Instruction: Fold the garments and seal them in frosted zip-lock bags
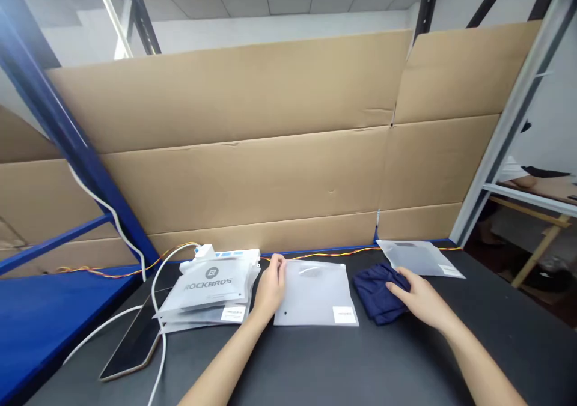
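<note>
A frosted plastic zip bag [311, 295] with a white barcode label lies flat on the black table in front of me. My left hand [273, 283] has its fingers together on the bag's upper left edge, pinching it. To the right, a folded navy blue cloth item [378, 298] rests on the table. My right hand [417, 295] grips its right side, with the thumb on top and the fingers behind. Behind that hand lies another frosted bag [417, 257] with a label at its corner.
Left of the bag is a stack of frosted bags printed ROCKBROS [205, 292], beside a white power strip [238, 254]. A dark phone or tablet [137, 334] lies at the left under a white cable [154, 289]. A cardboard wall [252, 184] closes off the back.
</note>
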### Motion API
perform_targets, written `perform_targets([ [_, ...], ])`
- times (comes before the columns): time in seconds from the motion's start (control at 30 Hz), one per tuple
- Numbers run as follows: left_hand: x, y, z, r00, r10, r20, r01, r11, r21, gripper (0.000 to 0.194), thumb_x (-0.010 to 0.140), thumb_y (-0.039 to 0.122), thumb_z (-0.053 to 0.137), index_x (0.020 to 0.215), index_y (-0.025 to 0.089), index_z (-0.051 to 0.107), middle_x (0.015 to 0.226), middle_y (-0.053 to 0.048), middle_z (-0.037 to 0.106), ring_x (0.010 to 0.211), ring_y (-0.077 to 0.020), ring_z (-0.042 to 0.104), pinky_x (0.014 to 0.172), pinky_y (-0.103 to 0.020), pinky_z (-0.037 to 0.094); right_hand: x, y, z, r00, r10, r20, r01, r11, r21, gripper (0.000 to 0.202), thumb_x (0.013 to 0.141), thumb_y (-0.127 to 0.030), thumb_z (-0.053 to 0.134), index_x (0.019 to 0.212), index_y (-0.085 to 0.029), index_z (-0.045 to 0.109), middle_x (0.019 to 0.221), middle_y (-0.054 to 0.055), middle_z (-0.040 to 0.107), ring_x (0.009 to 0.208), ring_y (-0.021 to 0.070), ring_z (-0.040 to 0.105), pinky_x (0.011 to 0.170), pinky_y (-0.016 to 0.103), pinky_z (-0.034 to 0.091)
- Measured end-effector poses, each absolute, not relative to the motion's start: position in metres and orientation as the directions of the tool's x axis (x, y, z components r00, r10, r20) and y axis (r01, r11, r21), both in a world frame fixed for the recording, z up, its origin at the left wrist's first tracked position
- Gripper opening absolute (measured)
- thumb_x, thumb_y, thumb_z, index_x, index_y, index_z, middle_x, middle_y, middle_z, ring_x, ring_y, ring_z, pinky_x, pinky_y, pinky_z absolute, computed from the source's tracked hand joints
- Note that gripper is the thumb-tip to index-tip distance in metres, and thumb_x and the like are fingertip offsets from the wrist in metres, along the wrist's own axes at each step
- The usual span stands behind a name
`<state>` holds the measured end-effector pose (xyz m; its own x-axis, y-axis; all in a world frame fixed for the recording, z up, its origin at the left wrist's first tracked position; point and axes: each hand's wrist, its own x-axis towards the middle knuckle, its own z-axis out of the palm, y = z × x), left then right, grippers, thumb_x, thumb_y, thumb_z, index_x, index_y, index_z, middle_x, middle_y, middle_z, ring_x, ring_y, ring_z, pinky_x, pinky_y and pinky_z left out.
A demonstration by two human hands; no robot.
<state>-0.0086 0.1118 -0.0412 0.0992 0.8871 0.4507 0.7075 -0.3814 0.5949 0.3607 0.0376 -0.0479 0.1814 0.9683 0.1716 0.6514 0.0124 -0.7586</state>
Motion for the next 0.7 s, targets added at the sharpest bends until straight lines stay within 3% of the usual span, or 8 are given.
perform_targets([
  [0.13, 0.004, 0.143, -0.033, -0.017, 0.858, 0.513, 0.753, -0.327, 0.571, 0.023, 0.101, 0.027, 0.030, 0.114, 0.021, 0.048, 0.099, -0.009, 0.064, 0.094, -0.0249, 0.065, 0.084, -0.038, 0.049, 0.355, 0.025, -0.054, 0.167, 0.985, 0.045, 0.547, -0.054, -0.835, 0.043, 0.080, -0.050, 0.059, 0.111, -0.020, 0.062, 0.103, 0.009, 0.074, 0.077, 0.0261, 0.071, 0.063, 0.034, 0.058],
  [0.23, 0.020, 0.128, -0.031, 0.012, 0.826, 0.564, 0.777, -0.362, 0.515, 0.034, 0.097, 0.024, 0.040, 0.130, 0.017, 0.045, 0.127, -0.016, 0.055, 0.119, -0.0305, 0.053, 0.101, -0.049, 0.038, 0.347, 0.008, -0.057, 0.176, 0.984, 0.002, 0.449, -0.078, -0.890, 0.042, 0.083, -0.054, 0.057, 0.111, -0.023, 0.057, 0.087, 0.004, 0.071, 0.063, 0.0218, 0.066, 0.048, 0.031, 0.056],
  [0.37, 0.036, 0.082, -0.042, 0.472, 0.731, 0.493, 0.720, -0.642, 0.263, 0.035, 0.090, 0.023, 0.054, 0.124, 0.026, 0.059, 0.129, -0.008, 0.060, 0.117, -0.0282, 0.054, 0.105, -0.047, 0.035, 0.333, -0.021, -0.060, 0.321, 0.947, -0.003, 0.290, -0.101, -0.952, 0.049, 0.081, -0.062, 0.055, 0.117, -0.028, 0.051, 0.095, 0.002, 0.069, 0.058, 0.0180, 0.062, 0.038, 0.027, 0.051],
  [0.47, 0.035, 0.073, -0.050, 0.636, 0.688, 0.350, 0.707, -0.701, 0.094, 0.031, 0.096, 0.017, 0.045, 0.120, 0.026, 0.063, 0.125, -0.007, 0.063, 0.112, -0.0259, 0.057, 0.101, -0.046, 0.039, 0.325, -0.040, -0.064, 0.294, 0.952, -0.090, 0.147, -0.138, -0.979, 0.050, 0.087, -0.064, 0.047, 0.124, -0.031, 0.046, 0.098, 0.004, 0.068, 0.060, 0.0178, 0.062, 0.039, 0.025, 0.051],
  [0.6, 0.029, 0.077, -0.040, 0.560, 0.756, 0.339, 0.783, -0.617, 0.082, 0.032, 0.099, 0.017, 0.040, 0.121, 0.021, 0.062, 0.130, -0.010, 0.061, 0.116, -0.0281, 0.056, 0.103, -0.050, 0.039, 0.318, -0.058, -0.072, 0.142, 0.978, -0.155, 0.023, -0.160, -0.987, 0.053, 0.089, -0.063, 0.046, 0.131, -0.032, 0.037, 0.108, 0.006, 0.066, 0.071, 0.0218, 0.068, 0.047, 0.028, 0.057],
  [0.7, 0.043, 0.045, -0.029, 0.571, 0.746, 0.343, 0.756, -0.640, 0.134, 0.034, 0.100, 0.028, 0.042, 0.131, 0.025, 0.057, 0.139, -0.009, 0.056, 0.122, -0.0290, 0.052, 0.104, -0.049, 0.040, 0.308, -0.068, -0.080, 0.052, 0.981, -0.189, -0.027, -0.188, -0.982, 0.058, 0.089, -0.064, 0.047, 0.136, -0.032, 0.033, 0.125, 0.010, 0.062, 0.093, 0.0287, 0.071, 0.054, 0.032, 0.062],
])
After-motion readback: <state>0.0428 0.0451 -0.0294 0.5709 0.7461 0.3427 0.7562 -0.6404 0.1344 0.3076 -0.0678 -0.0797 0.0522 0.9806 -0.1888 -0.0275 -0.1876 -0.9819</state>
